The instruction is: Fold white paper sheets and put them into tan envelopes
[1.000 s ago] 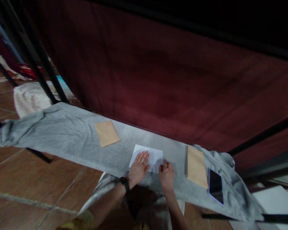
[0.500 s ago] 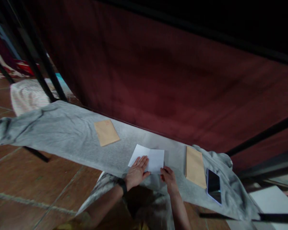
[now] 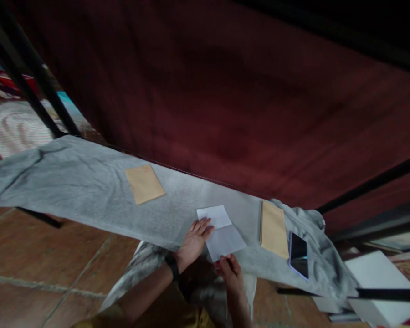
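Note:
A white sheet of paper [image 3: 225, 239] with a crease across it lies on the grey cloth [image 3: 181, 218] in front of me. My left hand [image 3: 195, 237] rests on its left edge, fingers spread. At the near edge, my right hand [image 3: 229, 269] pinches the paper, its fingers drawn together. To the left lies a brown envelope [image 3: 145, 184]. On the right, a stack of brown envelopes [image 3: 274, 230] sits beside a phone [image 3: 298, 255] in a purple case.
A dark red cloth [image 3: 225, 114] hangs behind the narrow, cloth-covered surface. Black metal bars [image 3: 372, 182] stand at both sides. A striped cloth [image 3: 17, 127] is at the far left, and a white box [image 3: 379, 282] is at the lower right.
The paper has turned, so its crease now runs crosswise and one end points toward me. My right hand has moved nearer to me and left along with the paper's edge. The view has shifted slightly.

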`<state>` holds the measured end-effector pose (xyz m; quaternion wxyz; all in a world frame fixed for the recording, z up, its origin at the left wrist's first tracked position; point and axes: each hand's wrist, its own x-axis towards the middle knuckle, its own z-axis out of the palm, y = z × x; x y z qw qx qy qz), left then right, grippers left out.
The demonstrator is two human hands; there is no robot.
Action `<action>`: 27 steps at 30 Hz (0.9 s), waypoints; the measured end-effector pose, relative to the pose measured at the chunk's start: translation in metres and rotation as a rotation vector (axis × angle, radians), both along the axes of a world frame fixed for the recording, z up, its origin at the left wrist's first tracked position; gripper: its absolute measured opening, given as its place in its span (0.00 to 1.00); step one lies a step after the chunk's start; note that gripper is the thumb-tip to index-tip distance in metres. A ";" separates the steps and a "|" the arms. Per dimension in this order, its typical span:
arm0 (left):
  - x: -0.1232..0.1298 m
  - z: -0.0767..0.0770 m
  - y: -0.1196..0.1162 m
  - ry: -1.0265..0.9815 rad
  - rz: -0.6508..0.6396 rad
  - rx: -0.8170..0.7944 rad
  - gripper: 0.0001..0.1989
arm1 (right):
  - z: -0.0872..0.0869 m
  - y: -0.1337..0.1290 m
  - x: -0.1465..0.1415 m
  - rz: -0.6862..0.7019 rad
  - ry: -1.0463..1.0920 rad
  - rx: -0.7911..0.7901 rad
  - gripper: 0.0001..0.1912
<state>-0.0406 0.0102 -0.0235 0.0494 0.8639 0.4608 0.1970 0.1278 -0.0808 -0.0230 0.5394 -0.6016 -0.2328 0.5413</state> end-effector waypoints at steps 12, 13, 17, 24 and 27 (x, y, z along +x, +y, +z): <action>-0.006 0.004 0.004 -0.353 0.098 -0.276 0.17 | -0.008 0.019 0.013 0.043 -0.433 0.207 0.21; -0.006 0.004 0.007 -0.349 0.140 -0.291 0.16 | -0.011 0.023 0.019 0.032 -0.502 0.229 0.22; -0.006 0.001 0.015 -0.330 0.177 -0.312 0.15 | -0.024 0.043 0.040 -0.005 -0.651 0.233 0.27; -0.021 0.001 0.011 -0.464 0.044 -0.368 0.20 | -0.029 0.067 0.063 0.165 -0.757 0.299 0.18; -0.028 0.002 0.009 -0.491 0.079 -0.357 0.18 | -0.031 0.067 0.062 0.204 -0.787 0.291 0.16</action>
